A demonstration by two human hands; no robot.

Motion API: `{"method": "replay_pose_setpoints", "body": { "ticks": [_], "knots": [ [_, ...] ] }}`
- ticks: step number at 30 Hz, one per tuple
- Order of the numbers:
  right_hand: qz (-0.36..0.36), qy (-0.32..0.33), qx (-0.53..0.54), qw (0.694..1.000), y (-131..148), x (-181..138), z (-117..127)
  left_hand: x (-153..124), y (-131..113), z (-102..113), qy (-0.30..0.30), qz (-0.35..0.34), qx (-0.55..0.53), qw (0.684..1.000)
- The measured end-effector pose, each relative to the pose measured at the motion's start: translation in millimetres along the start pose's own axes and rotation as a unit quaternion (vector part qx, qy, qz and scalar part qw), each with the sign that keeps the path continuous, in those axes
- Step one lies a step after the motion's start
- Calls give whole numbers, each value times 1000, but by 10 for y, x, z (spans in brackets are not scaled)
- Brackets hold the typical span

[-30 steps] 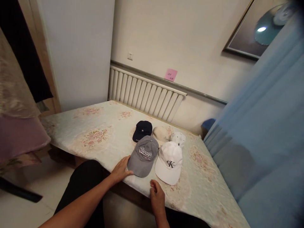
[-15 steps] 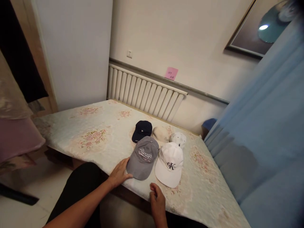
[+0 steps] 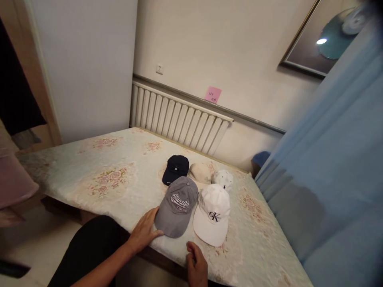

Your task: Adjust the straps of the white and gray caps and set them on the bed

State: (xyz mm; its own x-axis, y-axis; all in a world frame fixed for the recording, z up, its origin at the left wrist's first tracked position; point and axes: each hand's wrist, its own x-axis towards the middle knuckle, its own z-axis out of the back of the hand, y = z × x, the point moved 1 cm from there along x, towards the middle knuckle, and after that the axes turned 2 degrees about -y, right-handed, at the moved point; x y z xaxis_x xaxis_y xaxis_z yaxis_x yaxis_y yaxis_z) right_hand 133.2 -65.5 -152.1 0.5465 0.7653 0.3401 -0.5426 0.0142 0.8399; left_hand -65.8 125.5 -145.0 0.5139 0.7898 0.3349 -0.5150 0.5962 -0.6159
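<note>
Left hand (image 3: 143,233) lies flat on the bed (image 3: 98,187), fingers spread, fingertips touching the near-left edge of the grey cap's (image 3: 177,206) brim. Nothing pinched; the grip is loose and resting, not closed on the cap.

Right hand (image 3: 196,263) sits at the bed's near edge, fingers curled in toward the palm, holding nothing as far as I can see. It is apart from both front caps: the grey cap's brim is up and left of it, the white cap (image 3: 212,213) with the black logo just beyond and slightly right.

Key relation: the grey cap lies directly ahead and right of the left grip. Its long axis runs from brim, nearest the hand, to crown, away toward the radiator (image 3: 179,119), tilted a little to the right. The left hand is clearly the nearer one and already in contact.

Behind the grey cap: navy cap (image 3: 176,168), beige cap (image 3: 200,172) and a small white patterned cap (image 3: 224,179), in a row, close together. The grey and white caps sit side by side, edges touching or near it.

Hard to make out: the right hand is cut off at the frame's bottom, palm hidden. The beige cap is partly covered by the front caps. A blue curtain (image 3: 329,179) blocks the bed's right side.
</note>
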Motion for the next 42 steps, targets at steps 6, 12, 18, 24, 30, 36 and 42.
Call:
{"method": "replay_pose_setpoints", "body": {
  "ticks": [6,12,18,24,30,36,42],
  "knots": [
    [3,-9,4,1000,0,14,9,-4,-19,16,3,11,-7,1000],
    [-10,-32,10,999,-13,-2,-29,-9,-33,23,5,15,-4,1000],
    [-12,-6,1,1000,-3,-5,-4,-16,-63,44,0,16,-8,1000],
    [-49,-8,39,998,-17,32,-6,54,-73,70,6,38,-52,998],
    [-138,1,158,978,371,218,70,174,-509,251,-59,42,-128,989],
    [39,-108,6,993,1314,426,351,232,-1356,589,-52,-8,-123,991],
    [62,-93,-89,990,1425,719,416,353,-1616,648,33,-3,9,999]
  ]
}}
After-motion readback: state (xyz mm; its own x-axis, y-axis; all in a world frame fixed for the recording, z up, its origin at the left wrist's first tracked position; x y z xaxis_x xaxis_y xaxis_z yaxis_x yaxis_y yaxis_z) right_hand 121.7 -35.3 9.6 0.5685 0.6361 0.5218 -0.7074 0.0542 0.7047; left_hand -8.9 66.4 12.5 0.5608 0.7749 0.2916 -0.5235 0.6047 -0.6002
